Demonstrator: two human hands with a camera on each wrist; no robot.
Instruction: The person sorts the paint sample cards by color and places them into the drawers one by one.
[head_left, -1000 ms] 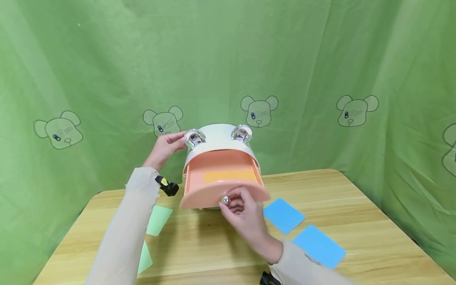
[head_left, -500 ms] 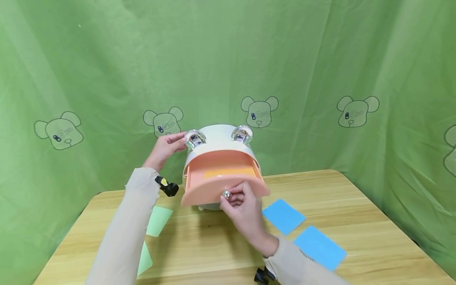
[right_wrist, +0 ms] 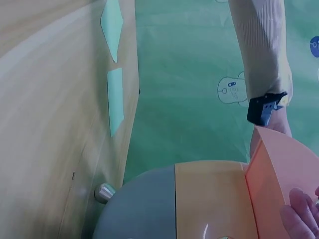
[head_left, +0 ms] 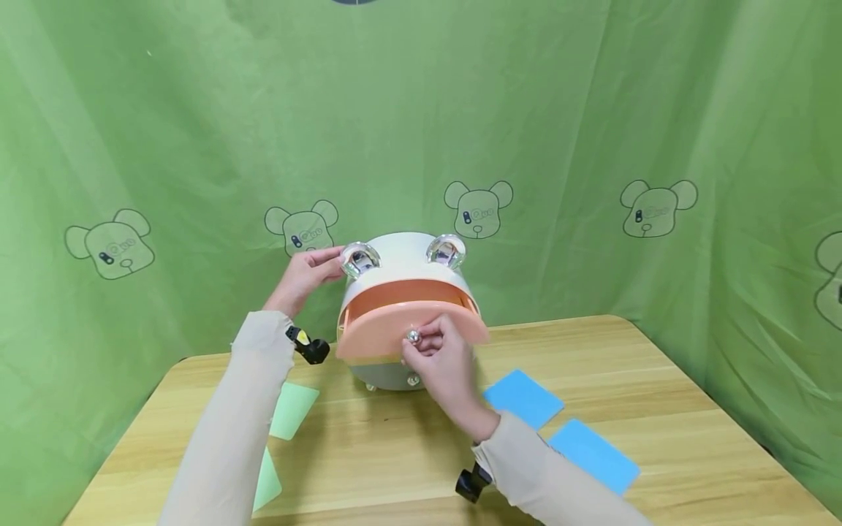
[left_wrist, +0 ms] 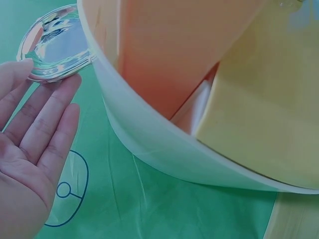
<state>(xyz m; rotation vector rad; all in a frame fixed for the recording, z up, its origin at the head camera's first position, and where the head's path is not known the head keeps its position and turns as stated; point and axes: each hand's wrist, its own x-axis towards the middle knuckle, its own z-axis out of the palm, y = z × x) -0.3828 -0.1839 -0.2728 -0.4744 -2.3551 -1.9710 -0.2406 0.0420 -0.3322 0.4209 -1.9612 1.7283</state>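
Note:
A white, frog-like drawer box point(head_left: 404, 256) stands on the table, with its pink top drawer point(head_left: 375, 336) pulled partly out. My right hand point(head_left: 450, 369) pinches the drawer's round silver knob point(head_left: 413, 337) between thumb and fingers. At the upper left, my left hand point(head_left: 304, 279) holds the rim of a shiny silver eye point(head_left: 360, 260). In the left wrist view, the thumb lies on that eye's point(left_wrist: 57, 47) edge, with fingers behind it. A yellow drawer front point(left_wrist: 264, 109) and a grey one point(right_wrist: 139, 204) sit below the pink drawer, whose inside is mostly hidden.
Two light green sheets point(head_left: 294, 410) lie on the wooden table point(head_left: 368, 467) at left. At right lie two blue sheets point(head_left: 524, 399), one partly under the right sleeve. Green cloth point(head_left: 395, 109) hangs behind the table.
My right hand has pushed the pink drawer further in by its knob. The orange sheet inside has gone out of sight behind the drawer front. The left hand has stayed on the silver eye.

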